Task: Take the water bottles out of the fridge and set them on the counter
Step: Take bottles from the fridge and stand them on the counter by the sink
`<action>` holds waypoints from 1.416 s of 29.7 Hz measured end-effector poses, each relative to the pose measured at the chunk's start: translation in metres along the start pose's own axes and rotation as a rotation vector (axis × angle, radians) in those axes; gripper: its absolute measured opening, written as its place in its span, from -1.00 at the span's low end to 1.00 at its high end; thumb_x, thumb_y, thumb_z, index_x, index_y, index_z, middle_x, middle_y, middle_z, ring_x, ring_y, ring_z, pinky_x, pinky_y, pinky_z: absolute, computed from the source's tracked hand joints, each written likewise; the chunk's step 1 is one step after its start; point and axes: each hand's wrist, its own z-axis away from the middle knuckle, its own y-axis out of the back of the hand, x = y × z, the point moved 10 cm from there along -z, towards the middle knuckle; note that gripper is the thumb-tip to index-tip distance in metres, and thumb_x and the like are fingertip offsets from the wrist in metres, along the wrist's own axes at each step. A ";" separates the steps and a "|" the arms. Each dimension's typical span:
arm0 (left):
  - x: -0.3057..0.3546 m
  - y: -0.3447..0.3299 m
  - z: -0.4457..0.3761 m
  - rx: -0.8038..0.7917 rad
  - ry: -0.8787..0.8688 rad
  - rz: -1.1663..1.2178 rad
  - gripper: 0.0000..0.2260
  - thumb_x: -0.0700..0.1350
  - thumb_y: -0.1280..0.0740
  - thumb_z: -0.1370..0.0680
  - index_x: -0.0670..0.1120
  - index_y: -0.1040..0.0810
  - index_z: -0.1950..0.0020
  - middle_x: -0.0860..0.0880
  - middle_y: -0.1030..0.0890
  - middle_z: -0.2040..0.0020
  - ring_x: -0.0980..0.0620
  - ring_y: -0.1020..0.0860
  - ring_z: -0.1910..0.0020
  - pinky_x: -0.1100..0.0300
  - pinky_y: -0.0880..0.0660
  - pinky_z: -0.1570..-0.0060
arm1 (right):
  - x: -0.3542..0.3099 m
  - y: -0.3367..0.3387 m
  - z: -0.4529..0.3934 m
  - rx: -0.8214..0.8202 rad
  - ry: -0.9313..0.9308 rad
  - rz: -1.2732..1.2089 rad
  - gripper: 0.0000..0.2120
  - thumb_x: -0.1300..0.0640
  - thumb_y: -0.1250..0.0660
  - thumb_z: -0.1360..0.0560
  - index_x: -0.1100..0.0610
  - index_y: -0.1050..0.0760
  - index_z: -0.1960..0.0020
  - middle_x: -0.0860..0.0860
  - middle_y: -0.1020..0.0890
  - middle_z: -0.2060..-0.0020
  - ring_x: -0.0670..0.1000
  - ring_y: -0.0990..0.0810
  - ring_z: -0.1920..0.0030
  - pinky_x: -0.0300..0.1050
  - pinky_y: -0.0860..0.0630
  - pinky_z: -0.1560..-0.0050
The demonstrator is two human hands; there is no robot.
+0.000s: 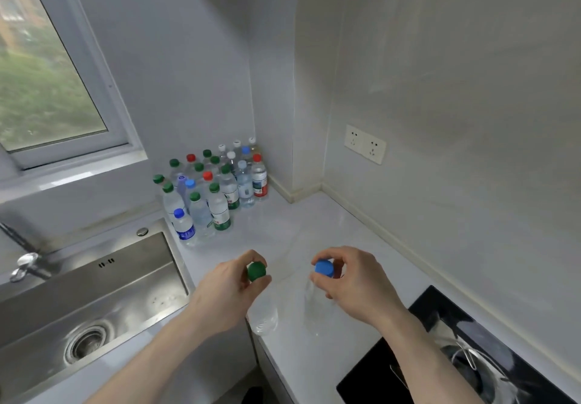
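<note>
Two hands are over the white surface (pixel 314 215), and each one holds one clear bottle by its top. The left hand (pixel 226 290) has its grip closed around the neck of the green-capped bottle (pixel 262 309), with thumb and fingers curled beside the cap. The right hand (pixel 352 281) pinches the blue-capped bottle (pixel 317 306) at the cap in the same way. Both bottles stand upright near the front edge of the surface, a little apart from each other; whether their bases touch it I cannot tell. In the far corner, against the wall, stands a group of bottles (pixel 213 190) — about twenty-one caps can be counted: ten green, three red, four blue or pale blue, and four white, though the ones at the back are small and partly hidden. To the left is one steel sink (pixel 94 293) with one tap (pixel 25 265). At the right front lies one black cooktop (pixel 440 356). On the right wall is one double socket (pixel 364 143) — and one window (pixel 47 73) is at the upper left.
</note>
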 end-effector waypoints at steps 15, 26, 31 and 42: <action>-0.078 0.015 -0.172 -0.132 -0.152 -0.312 -0.77 0.23 -0.21 -0.65 0.15 -0.35 -0.22 0.10 -0.60 0.10 0.00 -0.56 0.17 0.07 -0.55 0.18 | -0.015 -0.052 -0.161 0.034 -0.098 0.071 -0.89 -0.05 -0.51 -0.46 -0.22 -0.63 0.04 -0.17 -0.64 0.19 -0.14 -0.68 0.24 -0.29 -0.50 0.21; -0.109 0.030 -0.272 -0.128 -0.242 -0.463 -0.72 0.24 -0.19 -0.66 0.07 -0.33 -0.20 0.09 -0.58 0.09 -0.02 -0.50 0.20 0.08 -0.43 0.19 | -0.023 -0.080 -0.239 0.033 -0.142 0.105 -0.89 -0.07 -0.49 -0.46 -0.19 -0.64 0.02 -0.13 -0.65 0.20 -0.12 -0.69 0.23 -0.27 -0.49 0.22; -0.123 0.032 -0.310 -0.136 -0.247 -0.516 -0.70 0.26 -0.18 -0.66 0.05 -0.33 -0.16 0.08 -0.57 0.11 -0.02 -0.55 0.16 0.04 -0.42 -0.18 | -0.022 -0.091 -0.260 0.033 -0.154 0.120 -0.90 -0.07 -0.49 -0.45 -0.18 -0.64 0.03 -0.12 -0.66 0.24 -0.10 -0.69 0.24 -0.13 -0.62 0.15; -0.169 0.024 -0.373 -0.171 -0.169 -0.574 -0.68 0.24 -0.23 -0.64 0.04 -0.34 -0.21 0.05 -0.63 0.11 -0.05 -0.58 0.09 -0.11 -0.26 -0.42 | -0.017 -0.105 -0.302 0.036 -0.183 0.119 -0.90 -0.06 -0.48 -0.44 -0.19 -0.62 0.05 -0.11 -0.67 0.25 -0.08 -0.69 0.24 -0.05 -0.66 0.13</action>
